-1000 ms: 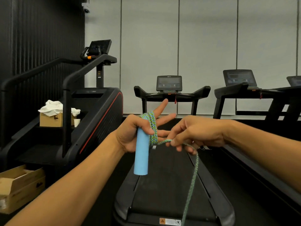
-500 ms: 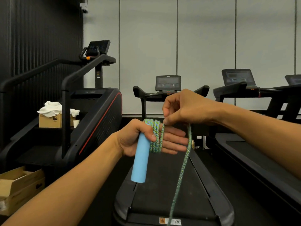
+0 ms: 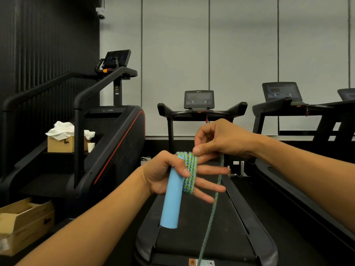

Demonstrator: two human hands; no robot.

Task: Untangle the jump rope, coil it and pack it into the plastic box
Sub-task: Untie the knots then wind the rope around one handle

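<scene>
My left hand (image 3: 163, 174) holds the light blue handle (image 3: 171, 200) of the jump rope under its thumb, handle pointing down. Several turns of the green-blue braided rope (image 3: 189, 172) are wrapped around the outstretched fingers of that hand. My right hand (image 3: 219, 140) is just above those fingers, pinching the rope at the top of the coil. The loose length of rope (image 3: 212, 212) hangs from the right hand down past the left fingertips and out of the bottom of the frame. No plastic box is in view.
A treadmill (image 3: 199, 237) lies directly below my hands, with more treadmills (image 3: 284, 104) to the right. A black stair machine (image 3: 107, 143) stands at left, carrying a cardboard box with white cloth (image 3: 61, 139). An open cardboard box (image 3: 23, 221) sits at lower left.
My right hand rose from beside the left fingers to above them, carrying the rope over the top and adding turns to the coil on my left fingers.
</scene>
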